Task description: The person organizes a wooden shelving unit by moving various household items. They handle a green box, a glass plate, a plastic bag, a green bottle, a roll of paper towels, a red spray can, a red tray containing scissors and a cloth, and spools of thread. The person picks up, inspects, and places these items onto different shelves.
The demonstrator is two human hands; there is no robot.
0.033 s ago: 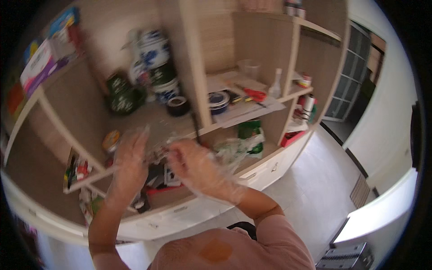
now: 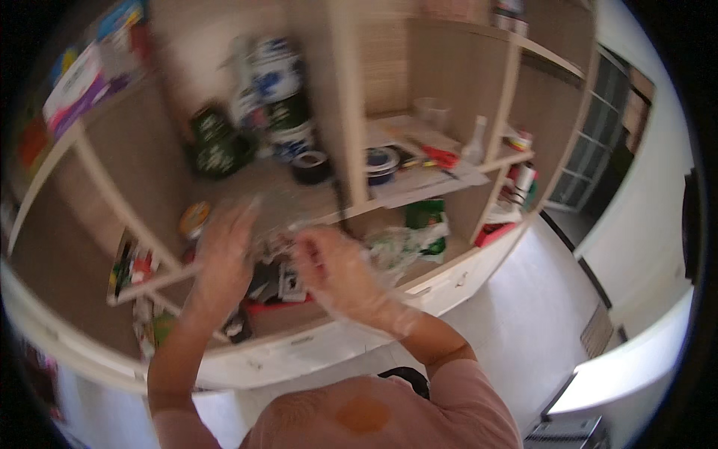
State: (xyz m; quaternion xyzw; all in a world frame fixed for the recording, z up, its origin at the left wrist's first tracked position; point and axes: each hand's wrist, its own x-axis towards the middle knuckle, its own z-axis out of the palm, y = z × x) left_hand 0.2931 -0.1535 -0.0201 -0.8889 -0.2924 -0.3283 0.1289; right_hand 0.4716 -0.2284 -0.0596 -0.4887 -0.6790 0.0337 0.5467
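My left hand [image 2: 228,251], in a clear plastic glove, is over the shelf edge with its fingers stretched out and holds nothing I can see. My right hand [image 2: 333,266], gloved the same way, has its fingers curled in. Crinkled clear plastic [image 2: 278,243] shows at its fingertips, between the hands; blur hides what the fingers hold. A round orange-topped tub [image 2: 194,218] stands beside my left fingers. Behind the hands, a black roll of tape [image 2: 311,168] lies on the shelf near a dark green patterned vase [image 2: 217,146].
Blue-and-white jars [image 2: 275,75] stand at the back. To the right, red-handled scissors [image 2: 441,156] and a blue tape roll [image 2: 380,163] lie on papers, beside a white narrow-necked bottle [image 2: 476,141]. Below, plastic packaging [image 2: 396,247] fills a lower compartment. A wooden divider [image 2: 351,112] rises behind my right hand.
The view has shifted slightly, so the shelves appear farther right. Both hands moved a little right in the picture, keeping nearly the same poses.
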